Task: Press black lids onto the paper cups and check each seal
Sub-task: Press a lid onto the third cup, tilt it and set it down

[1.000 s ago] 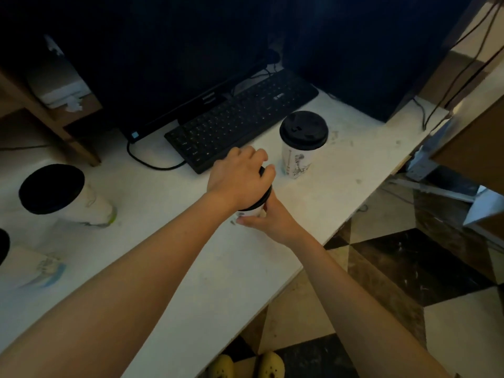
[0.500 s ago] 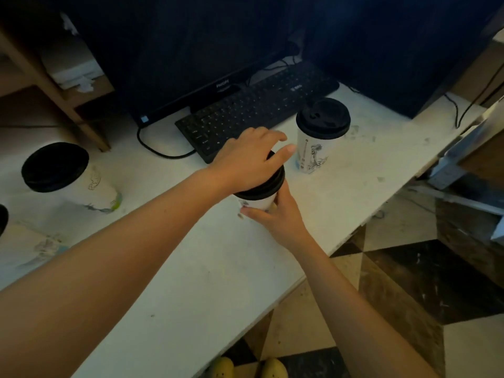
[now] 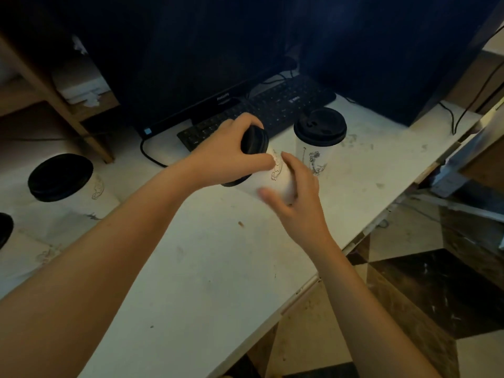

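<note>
Left hand (image 3: 226, 151) grip wraps the black lid (image 3: 255, 139), right hand (image 3: 296, 195) grip clasps the tilted cup (image 3: 275, 178), likely seal check; lidded cup (image 3: 319, 137) right, two far left.

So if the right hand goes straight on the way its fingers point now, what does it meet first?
Its fingers already wrap the tilted cup. Straight on, up and left, the right hand would probably meet the left hand gripping the lid, though depth is unclear.

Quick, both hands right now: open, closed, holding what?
Left hand: closed on the black lid of the tilted cup.
Right hand: closed around that cup's body.
</note>
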A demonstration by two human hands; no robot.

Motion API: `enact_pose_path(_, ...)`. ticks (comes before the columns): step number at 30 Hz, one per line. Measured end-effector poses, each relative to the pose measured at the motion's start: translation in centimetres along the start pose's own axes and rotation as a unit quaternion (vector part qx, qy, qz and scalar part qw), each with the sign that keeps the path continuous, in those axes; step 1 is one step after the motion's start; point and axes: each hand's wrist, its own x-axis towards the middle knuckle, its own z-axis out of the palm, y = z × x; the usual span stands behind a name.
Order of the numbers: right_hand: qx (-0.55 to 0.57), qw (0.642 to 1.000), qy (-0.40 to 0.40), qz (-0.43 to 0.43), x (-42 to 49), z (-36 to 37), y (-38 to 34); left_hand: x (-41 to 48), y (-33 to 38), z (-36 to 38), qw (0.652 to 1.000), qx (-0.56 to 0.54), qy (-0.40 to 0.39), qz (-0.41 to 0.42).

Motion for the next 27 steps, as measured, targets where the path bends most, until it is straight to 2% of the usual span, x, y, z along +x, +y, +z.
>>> enact_pose_path(2, 0.122, 0.980, -0.029, 0.156, 0.0, -1.0, 0.1, -0.5, -0.2, -0.8, 0.999, -0.021, 0.008, 0.026)
enact_pose_path(4, 0.269, 0.911, -0.085, 0.300, 0.2, -1.7, 0.0, -1.1, -0.3, -1.3, 0.997, -0.027, 0.008, 0.066)
enact_pose_path(5, 0.319, 0.883, -0.126, 0.320, 0.3, -2.0, -0.2, -1.5, -0.4, -1.4, 0.996, -0.020, 0.003, 0.088)
enact_pose_path(7, 0.362, 0.859, -0.182, 0.315, 0.5, -2.4, -1.0, -2.1, -0.5, -1.5, 0.992, -0.022, -0.009, 0.124)
enact_pose_path(11, 0.420, 0.849, -0.163, 0.278, 0.9, -1.9, -2.3, -3.0, -1.2, -1.7, 0.983, -0.054, 0.009, 0.173)
enact_pose_path(16, 0.458, 0.850, -0.106, 0.237, 0.8, -1.2, -3.2, -3.3, -1.6, -1.1, 0.973, -0.026, 0.073, 0.218)
enact_pose_path(19, 0.436, 0.871, -0.082, 0.212, 0.9, -1.6, -3.4, -3.2, -1.6, -0.9, 0.966, -0.039, 0.078, 0.243)
enact_pose_path(21, 0.398, 0.892, -0.060, 0.204, 0.7, -2.1, -3.3, -2.8, -2.3, -1.0, 0.970, -0.043, 0.062, 0.229)
enact_pose_path(23, 0.340, 0.921, -0.038, 0.183, 0.6, -2.8, -3.2, -2.7, -3.5, -1.0, 0.982, -0.066, 0.026, 0.176)
enact_pose_path(24, 0.303, 0.938, -0.030, 0.165, 0.6, -3.2, -3.3, -2.9, -4.2, -0.9, 0.984, -0.121, -0.002, 0.130)
enact_pose_path(25, 0.268, 0.952, -0.027, 0.142, 0.7, -3.6, -3.3, -3.1, -4.5, -0.8, 0.976, -0.203, -0.034, 0.073)
enact_pose_path(27, 0.224, 0.969, -0.046, 0.098, 0.8, -4.3, -3.2, -3.5, -4.8, -0.3, 0.929, -0.357, -0.090, -0.035)
